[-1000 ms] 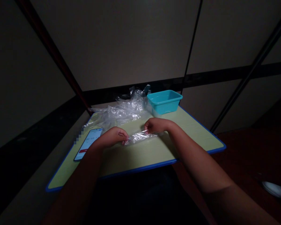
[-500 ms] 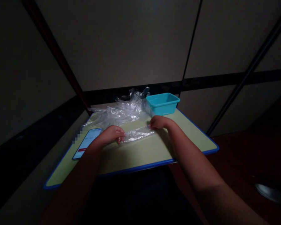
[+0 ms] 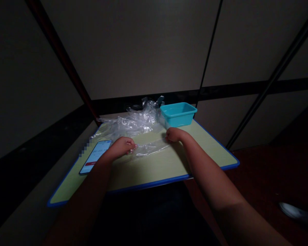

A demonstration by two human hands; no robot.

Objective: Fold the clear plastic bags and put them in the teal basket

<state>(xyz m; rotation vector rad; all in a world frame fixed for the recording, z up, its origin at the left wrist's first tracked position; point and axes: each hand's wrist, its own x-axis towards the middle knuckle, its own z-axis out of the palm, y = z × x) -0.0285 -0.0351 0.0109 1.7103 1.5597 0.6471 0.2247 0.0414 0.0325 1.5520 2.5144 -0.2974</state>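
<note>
Over the middle of the table, a clear plastic bag (image 3: 151, 148) is stretched between my two hands. My left hand (image 3: 123, 147) pinches its left end between thumb and fingers. At the opposite end, my right hand (image 3: 173, 134) has its fingers closed on the upper right corner. The bag looks flat, thin and see-through. Behind it lies a loose heap of clear plastic bags (image 3: 136, 123), crumpled together so that single bags are hard to make out.
A turquoise plastic basket (image 3: 181, 119) stands at the back right of the pale yellow table (image 3: 154, 171) with blue edging. A phone (image 3: 96, 157) with a lit screen lies left, partly under my left forearm. Dark panelled wall (image 3: 149, 51) rises behind.
The bag has gone from crinkled to smoother and tauter between my hands. My right hand has moved slightly to the right; my left hand has barely shifted.
</note>
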